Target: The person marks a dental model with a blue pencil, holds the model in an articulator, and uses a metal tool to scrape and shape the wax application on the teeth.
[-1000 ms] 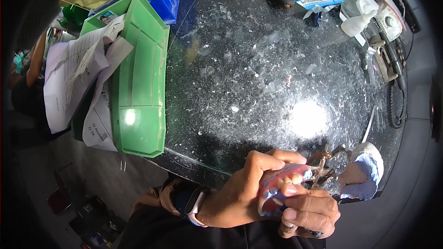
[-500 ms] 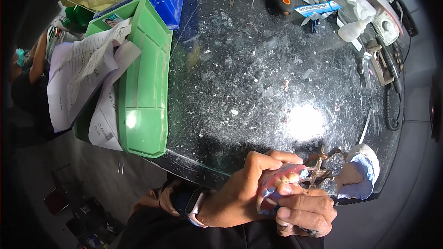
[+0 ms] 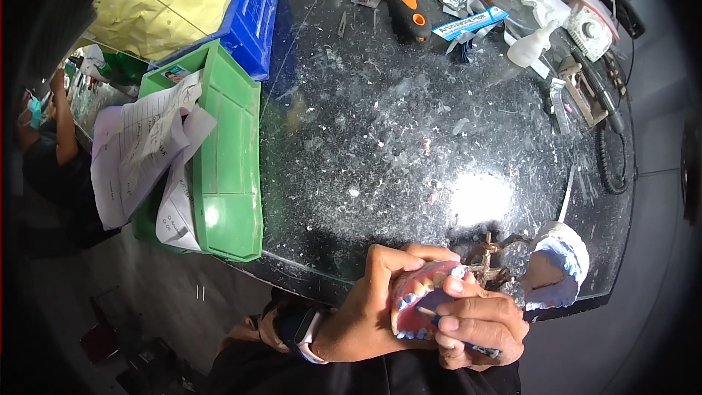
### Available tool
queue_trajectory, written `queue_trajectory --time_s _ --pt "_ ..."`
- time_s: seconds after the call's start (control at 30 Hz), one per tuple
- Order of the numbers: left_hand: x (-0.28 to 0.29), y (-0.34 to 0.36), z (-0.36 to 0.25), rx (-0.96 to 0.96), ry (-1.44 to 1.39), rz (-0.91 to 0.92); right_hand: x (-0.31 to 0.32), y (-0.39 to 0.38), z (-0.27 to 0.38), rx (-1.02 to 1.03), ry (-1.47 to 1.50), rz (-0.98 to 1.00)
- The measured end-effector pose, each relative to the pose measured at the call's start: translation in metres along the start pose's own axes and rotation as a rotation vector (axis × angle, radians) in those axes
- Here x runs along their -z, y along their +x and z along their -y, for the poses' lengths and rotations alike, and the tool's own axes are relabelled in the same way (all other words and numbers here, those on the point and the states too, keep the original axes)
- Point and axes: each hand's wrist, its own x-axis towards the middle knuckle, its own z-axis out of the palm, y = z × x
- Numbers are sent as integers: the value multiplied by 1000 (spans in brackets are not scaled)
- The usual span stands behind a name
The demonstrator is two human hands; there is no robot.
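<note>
My left hand (image 3: 365, 300) is wrapped round a dental model with a pink wax denture base (image 3: 409, 300), a curved row of teeth and blue parts along its edge. A brass-coloured articulator (image 3: 486, 263) joins it to a second, white-and-blue plaster model (image 3: 559, 267), swung open at the right table edge. My right hand (image 3: 482, 325) is closed at the model's right side, fingers bent over its inner face. Between those fingers is a slender tool (image 3: 488, 352); its dark, bluish end shows below them, and its kind is mostly hidden.
A green bin (image 3: 230, 161) with papers (image 3: 146, 146) stands at left, before a blue bin (image 3: 252, 22) with a yellow bag. At the back lie an orange-and-black handle (image 3: 409, 11), a blue packet (image 3: 469, 23), a dropper bottle (image 3: 530, 47) and a corded handpiece (image 3: 603, 95). Another person (image 3: 55, 139) sits far left.
Both hands and the model have shifted slightly left in view. My right fingers have moved off the front teeth, so more of the pink base and the tooth row shows.
</note>
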Motion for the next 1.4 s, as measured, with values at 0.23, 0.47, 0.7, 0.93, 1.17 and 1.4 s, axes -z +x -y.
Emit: queue_trajectory --time_s 0.23,0.47,0.7,0.93,1.17,1.4 --pt "2 0 2 -2 -17 25 -2 7 0 0 -60 58" --pt "2 -1 2 27 -41 21 -2 9 1 -15 -51 55" --pt "-2 1 2 5 -35 -1 -5 4 3 -36 -102 -27" --pt "-2 -2 2 10 3 -18 1 10 6 -77 -120 53" --pt "-5 2 -3 -2 77 -39 -22 -33 -21 195 252 -618" --pt "-3 5 -4 -6 63 26 -20 -75 -32 371 240 -688"
